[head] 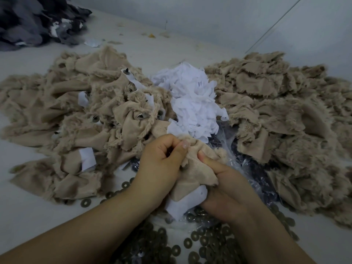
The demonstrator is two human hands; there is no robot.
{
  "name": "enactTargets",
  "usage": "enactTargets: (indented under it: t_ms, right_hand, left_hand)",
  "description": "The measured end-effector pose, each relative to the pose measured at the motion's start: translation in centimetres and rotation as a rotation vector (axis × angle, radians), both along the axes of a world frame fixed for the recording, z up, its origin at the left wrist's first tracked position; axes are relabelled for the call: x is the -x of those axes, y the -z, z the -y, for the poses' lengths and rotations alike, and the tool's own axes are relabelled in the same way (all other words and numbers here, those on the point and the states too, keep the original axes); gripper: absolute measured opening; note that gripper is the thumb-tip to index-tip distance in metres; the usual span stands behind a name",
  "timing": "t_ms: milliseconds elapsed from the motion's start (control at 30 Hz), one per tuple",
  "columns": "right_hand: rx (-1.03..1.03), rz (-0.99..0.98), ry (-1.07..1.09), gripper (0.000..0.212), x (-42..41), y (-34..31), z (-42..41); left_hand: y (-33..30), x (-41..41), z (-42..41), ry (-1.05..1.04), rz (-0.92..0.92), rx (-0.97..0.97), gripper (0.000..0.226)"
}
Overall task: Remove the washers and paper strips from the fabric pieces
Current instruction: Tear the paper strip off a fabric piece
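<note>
Both hands hold one beige furry fabric piece (192,168) low in the centre of the head view. My left hand (162,162) pinches its top edge between thumb and fingers. My right hand (222,185) grips its lower right side, thumb pressed on the cloth. A white paper strip (185,201) hangs from under the piece. Several dark round washers (190,242) lie scattered on the surface below my hands. Whether a washer is still inside the held piece is hidden.
A beige fabric pile with paper strips and pins (91,119) lies to the left. Another beige pile (285,119) lies to the right. White paper strips (194,103) are heaped between them. A clear plastic bag (245,168) lies under the right pile. Dark grey fabric (34,21) sits far left.
</note>
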State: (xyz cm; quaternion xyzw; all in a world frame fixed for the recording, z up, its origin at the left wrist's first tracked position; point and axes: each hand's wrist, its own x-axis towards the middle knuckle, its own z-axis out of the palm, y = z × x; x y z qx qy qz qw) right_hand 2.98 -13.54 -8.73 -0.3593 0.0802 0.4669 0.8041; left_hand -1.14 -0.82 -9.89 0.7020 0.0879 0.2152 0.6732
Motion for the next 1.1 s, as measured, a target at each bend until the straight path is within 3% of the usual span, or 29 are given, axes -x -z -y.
enactTargets:
  t_ms: [167,300,433,600,800,967,1100]
  right_hand:
    - [-0.002,0.001,0.025,0.048,-0.7,-0.4,0.5]
    - [-0.016,-0.013,0.012,0.048,-0.5,-0.4,0.5]
    - [0.03,-0.02,-0.021,0.051,-0.4,-0.4,0.5]
    - [0.094,0.004,-0.009,0.053,-0.5,-0.1,0.3]
    - [0.051,0.021,0.031,0.045,-0.7,0.0,0.4]
    - [0.081,-0.002,0.046,0.04,-0.6,0.0,0.3]
    - [0.106,-0.031,0.014,0.046,-0.4,-0.3,0.2]
  left_hand:
    - [-1.4,1.6,0.1,0.015,0.22,-0.554,0.02]
    - [-2.4,2.3,0.3,0.192,0.085,-0.842,0.028]
    - [-2.6,2.7,0.6,0.276,0.0,-0.97,0.032]
    - [-2.1,2.7,1.1,0.264,-0.086,-0.989,0.027]
    - [-2.4,2.5,0.9,0.408,-0.147,-0.724,0.017]
    - [-2.3,2.7,0.8,0.446,-0.05,-0.826,0.009]
    - [-2.0,2.6,0.6,0.422,-0.08,-0.877,0.01]
